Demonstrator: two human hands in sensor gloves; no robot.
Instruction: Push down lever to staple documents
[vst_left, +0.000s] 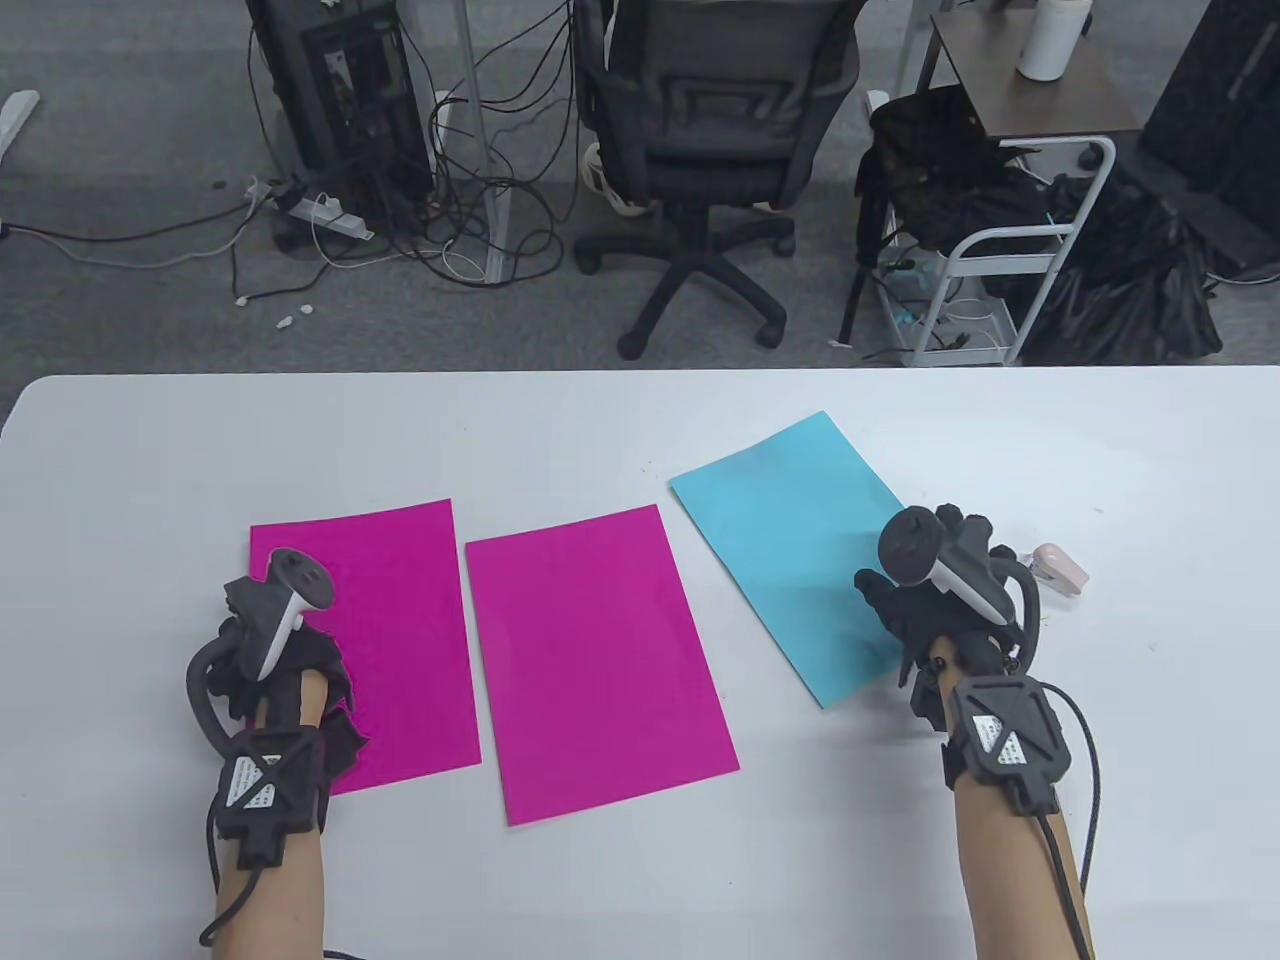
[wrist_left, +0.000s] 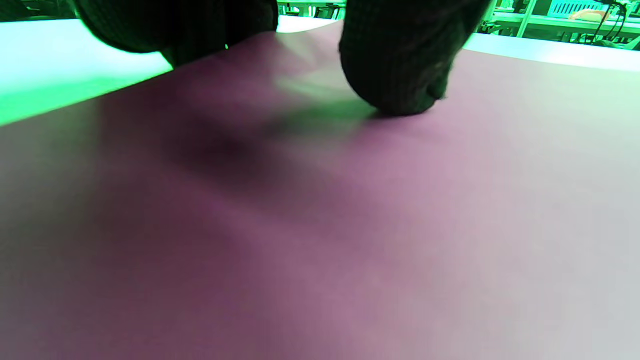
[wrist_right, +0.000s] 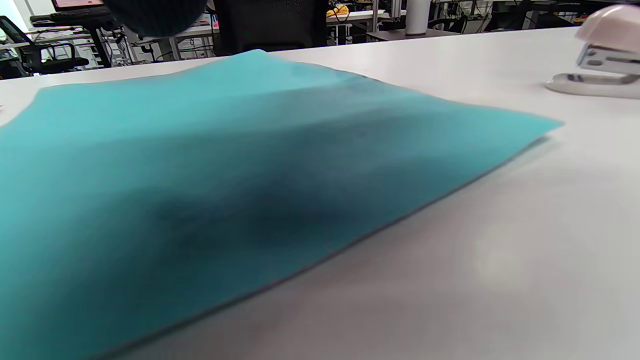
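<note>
On the white table (vst_left: 640, 430), the pink stapler (vst_left: 1060, 570) lies pointing left; finger (wrist_left: 400, 75) states unclear.

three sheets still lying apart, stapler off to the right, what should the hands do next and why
Probably slide the blue sheet under the right hand leftward onto the middle magenta sheet. The papers lie separately, the left hand touches the left magenta sheet, and the pink stapler stands untouched, so stacking likely precedes stapling.

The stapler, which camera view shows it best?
The right wrist view: the pink stapler sits close, side-on, though cut by the frame's edge. The table view shows it small, partly behind the right hand. The left wrist view misses it.
</note>
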